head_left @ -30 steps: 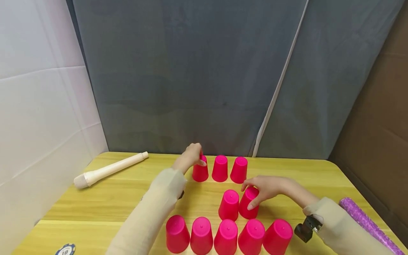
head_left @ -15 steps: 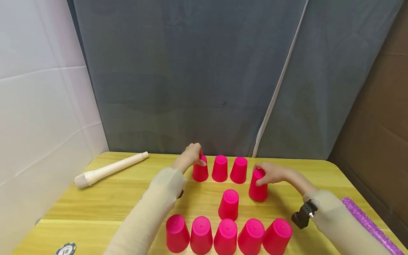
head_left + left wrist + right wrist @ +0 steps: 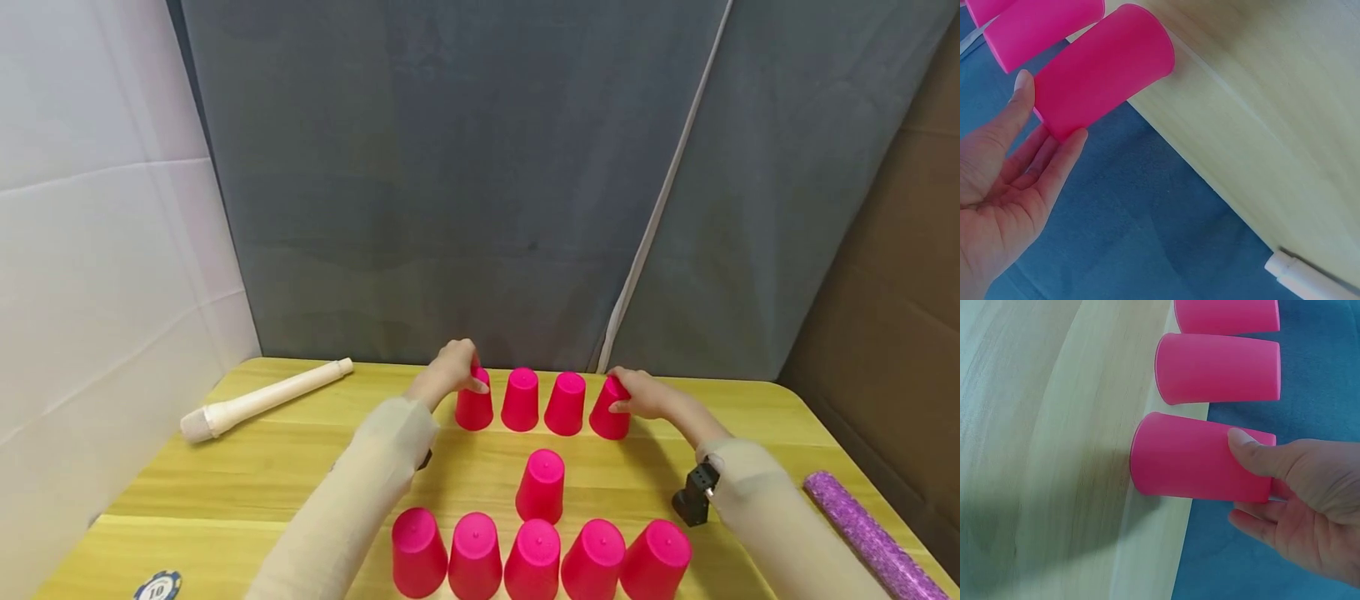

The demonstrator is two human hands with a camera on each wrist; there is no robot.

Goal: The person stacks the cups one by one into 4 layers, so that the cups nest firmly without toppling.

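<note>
A: Head view first. What moved?

B: The right hand (image 3: 641, 396) carried a pink cup (image 3: 611, 408) from the middle of the table (image 3: 225, 492) up to the back row. It was beside the lone middle cup (image 3: 542, 487) a second ago; now it sits as the fourth cup at the right end, just beside the third back cup (image 3: 566, 404). It looks slightly tilted, not clearly flat yet.

A: So the back row grows to four?

B: Yes, my read: four behind, one in the middle, five in the front row (image 3: 532, 558). The left hand (image 3: 450, 371) hasn't shifted, it stays on the leftmost back cup (image 3: 474, 402).

A: Left wrist view?

B: Thumb and fingers lie loosely along the cup's closed end (image 3: 1100, 69), touching it, not clamped. Hand relaxed and fairly wide.

A: Right wrist view?

B: Thumb (image 3: 1254, 453) presses on the cup's side (image 3: 1191, 464) near its closed end, fingers curl under it. A narrow pinch holding the cup; its rim meets the table, with two neighbouring cups just beyond.

A: Extras?

B: Wooden stick (image 3: 262, 400) far left, purple roll (image 3: 870, 533) right edge, poker chip (image 3: 157, 587) at the near left.
</note>
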